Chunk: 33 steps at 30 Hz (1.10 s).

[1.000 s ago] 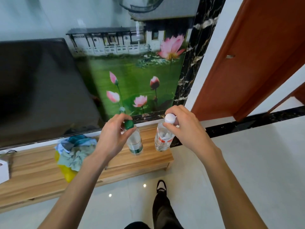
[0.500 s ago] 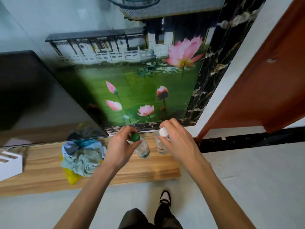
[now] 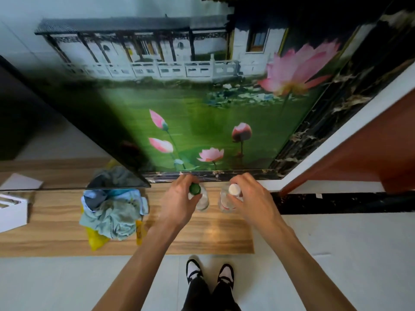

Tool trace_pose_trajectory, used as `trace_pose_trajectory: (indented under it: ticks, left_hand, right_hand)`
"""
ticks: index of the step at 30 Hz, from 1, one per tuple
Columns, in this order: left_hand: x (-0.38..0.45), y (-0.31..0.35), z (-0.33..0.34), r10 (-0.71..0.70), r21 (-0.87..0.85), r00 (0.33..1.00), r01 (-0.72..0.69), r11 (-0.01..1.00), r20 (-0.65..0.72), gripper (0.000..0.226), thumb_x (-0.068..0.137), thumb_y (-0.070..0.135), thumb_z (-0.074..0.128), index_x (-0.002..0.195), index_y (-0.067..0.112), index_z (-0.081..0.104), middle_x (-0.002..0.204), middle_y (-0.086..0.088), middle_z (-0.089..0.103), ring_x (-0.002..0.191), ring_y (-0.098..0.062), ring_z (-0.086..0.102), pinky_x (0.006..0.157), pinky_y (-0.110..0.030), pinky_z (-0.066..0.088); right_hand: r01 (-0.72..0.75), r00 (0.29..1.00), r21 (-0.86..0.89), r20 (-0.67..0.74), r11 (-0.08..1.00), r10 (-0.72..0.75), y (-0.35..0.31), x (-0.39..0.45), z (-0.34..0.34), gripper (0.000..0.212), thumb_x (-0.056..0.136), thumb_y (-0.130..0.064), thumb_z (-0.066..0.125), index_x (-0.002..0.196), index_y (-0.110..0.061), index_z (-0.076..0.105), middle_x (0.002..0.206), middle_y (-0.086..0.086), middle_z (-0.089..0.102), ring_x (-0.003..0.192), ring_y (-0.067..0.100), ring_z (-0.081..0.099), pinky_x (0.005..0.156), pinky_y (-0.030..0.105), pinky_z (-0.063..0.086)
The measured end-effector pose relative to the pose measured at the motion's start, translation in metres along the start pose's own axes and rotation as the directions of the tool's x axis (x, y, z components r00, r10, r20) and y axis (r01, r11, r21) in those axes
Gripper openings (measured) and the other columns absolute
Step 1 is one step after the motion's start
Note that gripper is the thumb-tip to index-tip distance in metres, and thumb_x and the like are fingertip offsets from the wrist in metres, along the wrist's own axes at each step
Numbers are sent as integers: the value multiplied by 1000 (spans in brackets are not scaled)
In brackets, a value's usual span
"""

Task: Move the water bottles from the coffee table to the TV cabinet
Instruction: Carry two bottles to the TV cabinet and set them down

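At the far left a white box sits on the wooden TV cabinet, partly cut off by the frame edge. Above it the dark TV screen leans across the view, and its glass mirrors the cabinet top. To the right of the box lies a heap of crumpled cloths in blue, grey and pale green, resting on something yellow that sticks out underneath.

Next comes the left hand, reaching down from above. Its fingers are curled around the neck of the green-capped bottle, just under the green cap, so the hand is grasping it. The bottle stands upright near the right end of the cabinet, close to the back edge; whether its base is fully down on the wood cannot be told from above.

Just beside it, apart by a small gap, stands the white-capped bottle, clear with a red and white label. The right hand grasps it at the neck, thumb and fingers closed below the white cap. This bottle too is upright over the cabinet's right end.

Behind both bottles hangs a wall picture of pink lotus flowers on green water, framed by black marble. Further right is a reddish-brown door. Below, on the pale floor, are 2 black and white shoes
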<state>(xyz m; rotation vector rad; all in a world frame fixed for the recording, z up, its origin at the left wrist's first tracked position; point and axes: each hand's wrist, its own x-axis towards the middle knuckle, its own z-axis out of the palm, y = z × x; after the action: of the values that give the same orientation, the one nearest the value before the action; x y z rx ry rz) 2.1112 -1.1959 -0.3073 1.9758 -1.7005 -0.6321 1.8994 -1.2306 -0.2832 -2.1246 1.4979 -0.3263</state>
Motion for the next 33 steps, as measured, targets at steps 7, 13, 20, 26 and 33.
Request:
trace_pose_trajectory:
  ticks: [7, 13, 20, 26, 33]
  left_hand:
    - [33, -52, 56, 45, 8, 998, -46, 999, 46, 32, 83, 14, 80, 112, 15, 66, 108, -2, 65, 97, -27, 63, 76, -43, 54]
    - [56, -96, 109, 145, 58, 984, -151, 987, 103, 31, 82, 14, 82, 108, 17, 66, 108, 0, 63, 93, -24, 60, 71, -29, 41]
    - [82, -137, 157, 125, 59, 982, -135, 989, 144, 35, 81, 12, 83, 111, 15, 66, 111, -1, 64, 94, -22, 62, 77, -24, 40]
    - [95, -169, 190, 108, 50, 973, -121, 991, 206, 36, 77, 7, 85, 110, 12, 72, 112, -4, 65, 95, -26, 67, 81, -28, 46]
    - [103, -200, 211, 172, 254, 976, -202, 946, 135, 38, 66, 20, 94, 98, 20, 73, 95, 3, 71, 82, -26, 66, 73, -31, 39]
  right_hand:
    - [23, 999, -75, 41, 997, -20, 42, 45, 65, 23, 86, -29, 74, 103, -24, 59, 103, -4, 57, 89, 21, 62, 70, 28, 35]
    - [9, 993, -66, 120, 998, -1, 85, 77, 128, 31, 86, -29, 77, 107, -30, 54, 107, -10, 54, 94, 17, 58, 72, 30, 39]
    - [-7, 993, -39, 117, 999, 12, 122, 94, 181, 34, 85, -30, 78, 108, -32, 53, 115, -15, 54, 93, 5, 54, 73, 24, 42]
    - [-32, 995, -15, 90, 999, 33, 142, 95, 229, 28, 83, -28, 78, 103, -27, 58, 107, -15, 52, 84, 4, 50, 64, 25, 42]
    - [-100, 994, 19, 48, 995, 99, 153, 101, 271, 31, 82, -25, 78, 100, -31, 54, 100, -20, 46, 79, 1, 45, 58, 9, 26]
